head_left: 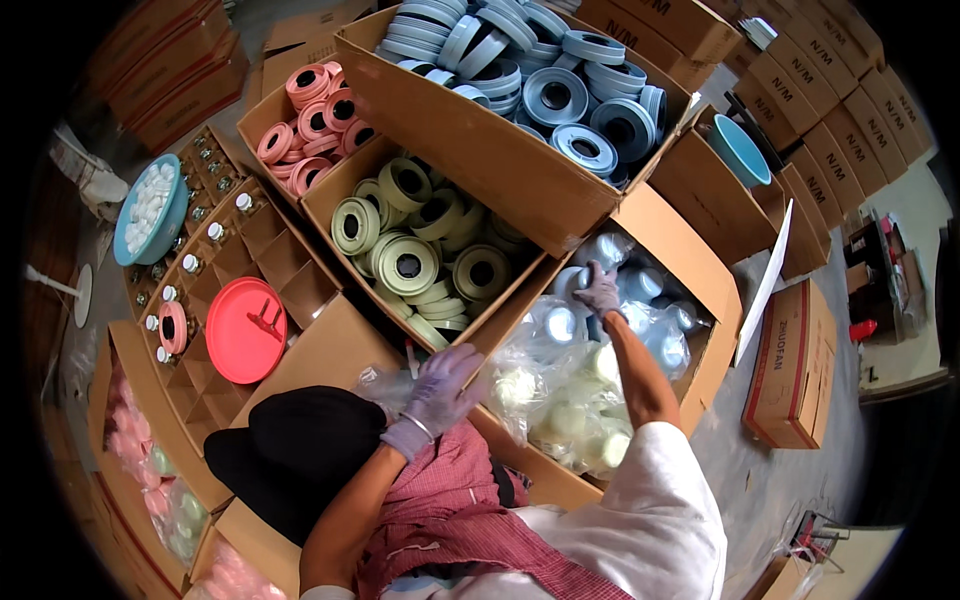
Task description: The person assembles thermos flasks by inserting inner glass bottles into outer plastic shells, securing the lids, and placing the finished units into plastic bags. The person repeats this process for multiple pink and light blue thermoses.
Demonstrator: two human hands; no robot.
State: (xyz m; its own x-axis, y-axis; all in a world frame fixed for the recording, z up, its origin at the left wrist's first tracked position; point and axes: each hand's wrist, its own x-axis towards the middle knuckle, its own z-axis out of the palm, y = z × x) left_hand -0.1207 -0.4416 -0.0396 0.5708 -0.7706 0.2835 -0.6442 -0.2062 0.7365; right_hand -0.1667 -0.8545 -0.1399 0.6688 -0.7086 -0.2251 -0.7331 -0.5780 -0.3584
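My right hand (600,291), in a thin pale glove, reaches into a cardboard box on the right. Its fingers look stretched apart over clear plastic bags holding shiny light-blue round pieces (560,323); I see no firm hold. Bagged pale-green pieces (562,424) lie nearer in the same box. My left hand (440,392), gloved too, rests with fingers extended by the near corner of the box of pale-green rings (409,263). Clear plastic (385,388) lies beside that hand. A black cap (300,445) covers part of the lower left.
Light-blue rings (556,95) fill a raised box behind; pink rings (312,120) fill another. At left, a divided carton holds white-capped bottles (192,263) and a red round lid (240,335). A blue basin (152,210) holds white pieces. Stacked cartons (800,90) stand behind.
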